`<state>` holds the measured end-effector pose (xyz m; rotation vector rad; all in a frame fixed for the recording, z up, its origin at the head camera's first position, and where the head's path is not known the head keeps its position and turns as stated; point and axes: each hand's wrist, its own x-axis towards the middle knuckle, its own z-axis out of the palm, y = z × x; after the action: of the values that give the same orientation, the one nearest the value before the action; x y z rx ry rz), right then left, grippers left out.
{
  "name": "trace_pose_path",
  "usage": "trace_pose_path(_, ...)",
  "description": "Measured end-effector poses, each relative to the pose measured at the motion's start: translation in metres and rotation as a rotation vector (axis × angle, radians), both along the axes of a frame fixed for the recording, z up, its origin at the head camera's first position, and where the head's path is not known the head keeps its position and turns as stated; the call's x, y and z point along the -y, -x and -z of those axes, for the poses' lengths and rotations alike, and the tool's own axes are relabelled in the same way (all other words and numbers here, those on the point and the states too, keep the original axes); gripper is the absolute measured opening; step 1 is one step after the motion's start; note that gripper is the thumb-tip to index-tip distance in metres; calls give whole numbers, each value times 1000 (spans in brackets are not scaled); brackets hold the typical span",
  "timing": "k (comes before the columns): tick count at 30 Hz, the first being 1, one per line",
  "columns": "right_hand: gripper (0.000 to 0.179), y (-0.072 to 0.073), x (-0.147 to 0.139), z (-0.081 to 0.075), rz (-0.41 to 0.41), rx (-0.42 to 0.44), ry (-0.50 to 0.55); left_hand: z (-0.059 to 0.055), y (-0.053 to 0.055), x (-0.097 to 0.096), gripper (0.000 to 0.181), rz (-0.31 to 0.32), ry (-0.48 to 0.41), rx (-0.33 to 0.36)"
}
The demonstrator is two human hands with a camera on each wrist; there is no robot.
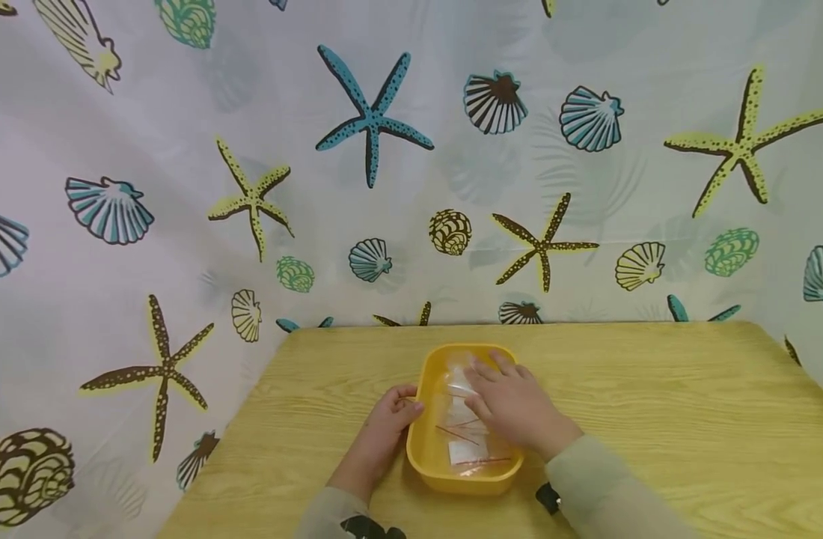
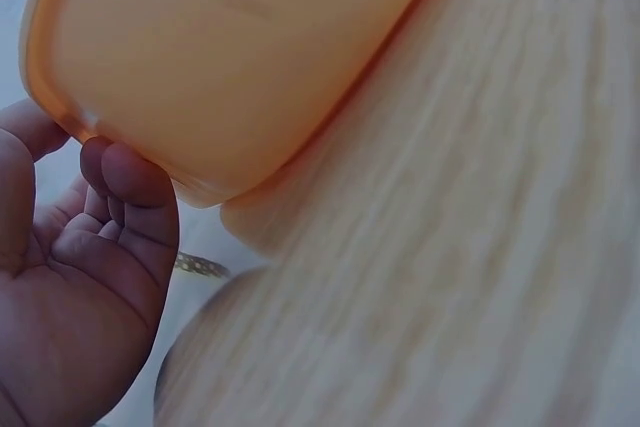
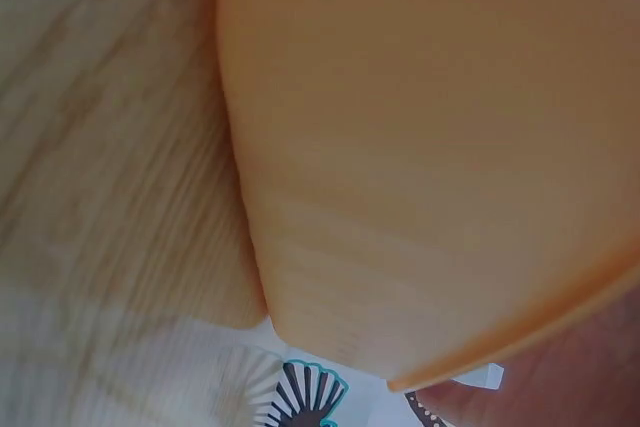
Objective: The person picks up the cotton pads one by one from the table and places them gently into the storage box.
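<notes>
A yellow plastic container (image 1: 421, 449) with rounded corners stands on the wooden table. Inside it lie several clear zip bags (image 1: 467, 449) with red seal lines and white pieces in them. My left hand (image 1: 387, 423) grips the container's left rim between thumb and fingers; the left wrist view has this hand (image 2: 95, 267) at the rim. Reaching over the right rim, my right hand (image 1: 515, 400) lies across the bags with its fingers spread and straight. Past the container's outer wall (image 3: 400, 167), part of the right hand (image 3: 560, 372) shows in the right wrist view.
The wood-grain table (image 1: 654, 404) extends on both sides of the container. A white cloth (image 1: 438, 165) printed with starfish and shells hangs behind the table and along its sides.
</notes>
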<state>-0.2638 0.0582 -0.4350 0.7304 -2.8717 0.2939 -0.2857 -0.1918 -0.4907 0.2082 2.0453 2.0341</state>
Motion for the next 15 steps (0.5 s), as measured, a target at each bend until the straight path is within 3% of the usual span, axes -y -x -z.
trace_pose_path(15, 58, -1, -3, -6, 18, 29, 10, 1, 0, -5, 43, 8, 9, -18)
